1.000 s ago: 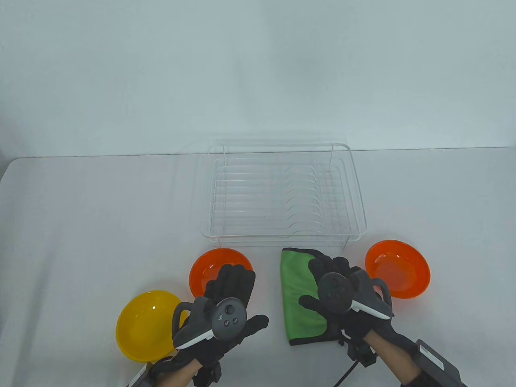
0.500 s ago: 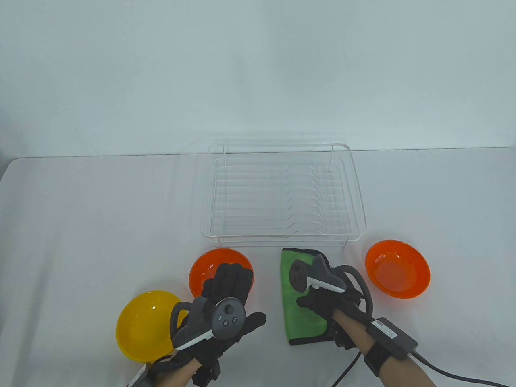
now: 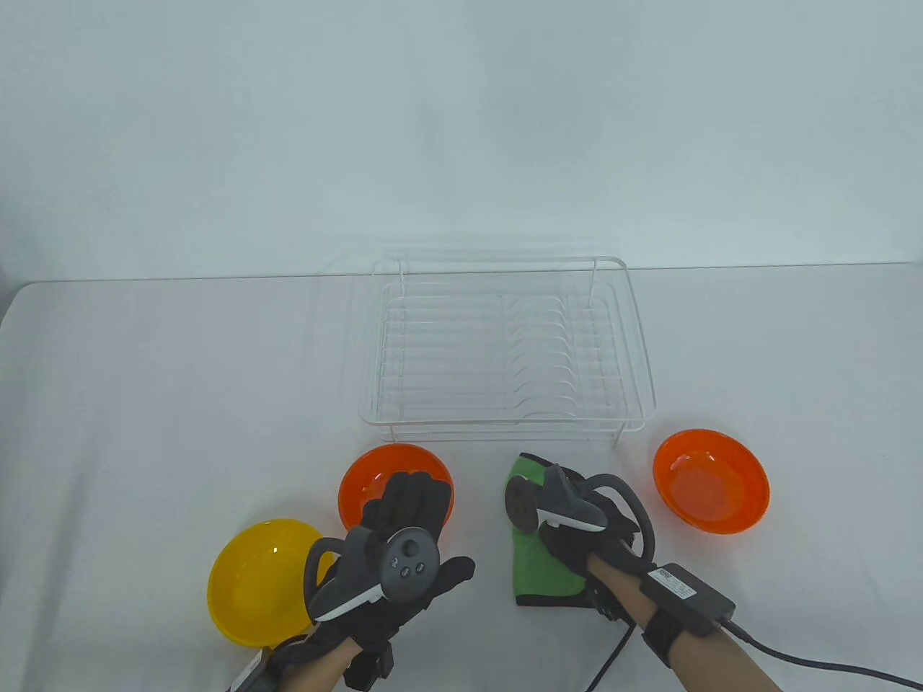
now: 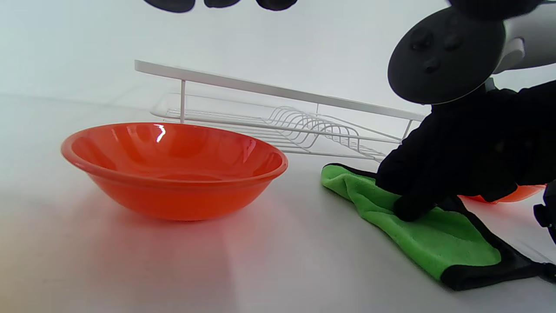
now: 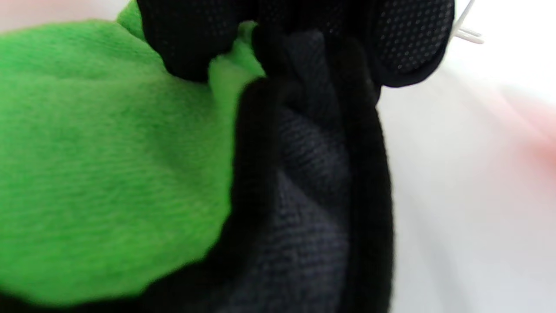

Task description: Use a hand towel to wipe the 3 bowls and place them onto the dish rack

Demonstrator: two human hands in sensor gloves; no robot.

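Right hand [image 3: 577, 530] tilted thumb-side up, grip bunching green towel [image 3: 537, 569], left hand [image 3: 404, 548] flat, fingers spread over orange bowl [image 3: 375, 476]

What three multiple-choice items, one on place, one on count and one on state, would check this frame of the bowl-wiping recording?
1. Where does the yellow bowl lie?
A. In the dish rack
B. On the table at the near left
C. On the towel

2. How many orange bowls are there?
A. One
B. Two
C. Three

3. What is the right hand doing?
A. Gripping the green hand towel
B. Holding a bowl
C. Resting on the rack

Key: 1 B, it sits on the table beside the left hand. 2 B, one orange bowl lies ahead of the left hand, the other orange bowl at the right of the dish rack. 3 A, its fingers bunch the cloth in the right wrist view.
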